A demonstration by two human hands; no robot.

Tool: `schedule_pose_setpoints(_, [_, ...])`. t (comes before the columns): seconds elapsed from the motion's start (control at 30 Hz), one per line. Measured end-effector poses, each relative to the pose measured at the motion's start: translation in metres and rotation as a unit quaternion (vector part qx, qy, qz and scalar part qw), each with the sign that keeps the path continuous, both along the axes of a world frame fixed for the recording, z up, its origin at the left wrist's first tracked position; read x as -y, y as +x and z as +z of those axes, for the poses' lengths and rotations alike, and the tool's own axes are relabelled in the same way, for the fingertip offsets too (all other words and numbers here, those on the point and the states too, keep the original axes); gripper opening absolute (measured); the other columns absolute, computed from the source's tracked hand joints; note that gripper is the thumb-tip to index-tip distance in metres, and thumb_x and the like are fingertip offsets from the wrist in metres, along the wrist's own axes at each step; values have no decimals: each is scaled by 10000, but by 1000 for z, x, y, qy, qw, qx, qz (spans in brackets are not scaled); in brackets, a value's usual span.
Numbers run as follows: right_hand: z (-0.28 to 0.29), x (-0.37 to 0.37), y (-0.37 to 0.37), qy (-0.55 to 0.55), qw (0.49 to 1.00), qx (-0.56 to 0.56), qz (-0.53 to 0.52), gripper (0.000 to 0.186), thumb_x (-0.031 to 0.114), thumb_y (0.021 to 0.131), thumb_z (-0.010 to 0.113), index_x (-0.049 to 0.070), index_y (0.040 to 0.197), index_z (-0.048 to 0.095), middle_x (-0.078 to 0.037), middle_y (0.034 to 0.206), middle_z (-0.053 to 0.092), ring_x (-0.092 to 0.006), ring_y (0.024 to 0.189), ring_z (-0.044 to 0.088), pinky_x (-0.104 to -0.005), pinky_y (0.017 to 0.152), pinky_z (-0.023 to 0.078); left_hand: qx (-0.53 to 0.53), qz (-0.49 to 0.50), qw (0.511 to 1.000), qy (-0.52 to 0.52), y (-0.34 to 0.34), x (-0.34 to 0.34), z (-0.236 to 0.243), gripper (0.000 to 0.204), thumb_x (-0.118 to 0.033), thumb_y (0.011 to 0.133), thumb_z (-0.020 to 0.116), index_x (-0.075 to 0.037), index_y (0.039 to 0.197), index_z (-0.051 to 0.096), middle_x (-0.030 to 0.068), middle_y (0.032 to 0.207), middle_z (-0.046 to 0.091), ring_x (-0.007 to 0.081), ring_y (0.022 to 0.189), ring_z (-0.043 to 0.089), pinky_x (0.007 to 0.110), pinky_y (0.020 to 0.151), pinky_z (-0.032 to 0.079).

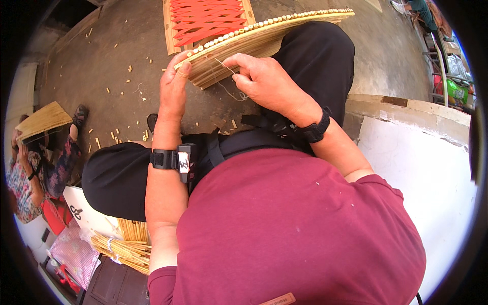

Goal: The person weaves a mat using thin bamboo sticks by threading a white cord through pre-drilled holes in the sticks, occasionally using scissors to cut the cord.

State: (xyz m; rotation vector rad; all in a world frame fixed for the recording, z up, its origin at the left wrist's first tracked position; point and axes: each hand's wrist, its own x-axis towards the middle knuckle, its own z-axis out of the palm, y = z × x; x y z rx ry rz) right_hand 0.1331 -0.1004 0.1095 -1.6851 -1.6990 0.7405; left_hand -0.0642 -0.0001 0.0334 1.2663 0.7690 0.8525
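A panel of pale stalks point(264, 43) laid side by side, their cut ends showing along the far edge, slants across in front of me by my knee. My left hand point(174, 84) grips its left end, thumb on the near face and fingers behind. My right hand point(269, 84) is closed in a pinch on a thin needle point(224, 66), which points up and left toward the stalks. Pale thread point(231, 93) hangs in a loose loop below the panel, beside my right fingers. Some stitching shows on the panel's face near its left end.
A wooden-framed seat with red woven straps point(208, 23) stands beyond the panel. Stalk offcuts point(116, 136) litter the concrete floor. At left another person point(35, 168) holds a similar panel point(46, 121). Tied stalk bundles point(124, 251) lie by my left elbow; a white surface point(406, 168) is at right.
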Motion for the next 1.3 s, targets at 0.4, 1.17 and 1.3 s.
schedule_pose_setpoints(0.4, [-7, -11, -10, 28, 999, -40, -21, 281, 95, 812, 524, 13, 1071, 596, -246, 825, 644, -401, 815, 636, -471, 739, 514, 5, 20, 1000, 12, 4, -7, -6, 502, -383, 959, 553, 14, 1264, 519, 71, 1194, 583, 150, 1102, 522, 292, 971, 382])
schedule_pose_setpoints(1.17, [-10, -12, -13, 20, 997, -70, -27, 298, 95, 829, 533, -16, 1101, 587, -247, 841, 650, -381, 828, 648, -436, 743, 523, 17, 9, 1000, 0, 2, -6, -7, 494, -364, 957, 559, 15, 1272, 520, 76, 1207, 582, 160, 1116, 526, 300, 985, 376])
schedule_pose_setpoints(1.3, [-6, -11, -11, -29, 993, -108, -39, 289, 110, 842, 552, -18, 1098, 589, -231, 807, 650, -339, 766, 660, -399, 702, 524, 40, 16, 999, -2, 7, -6, -4, 457, -326, 942, 596, 6, 1253, 548, 59, 1170, 603, 157, 1082, 543, 299, 951, 403])
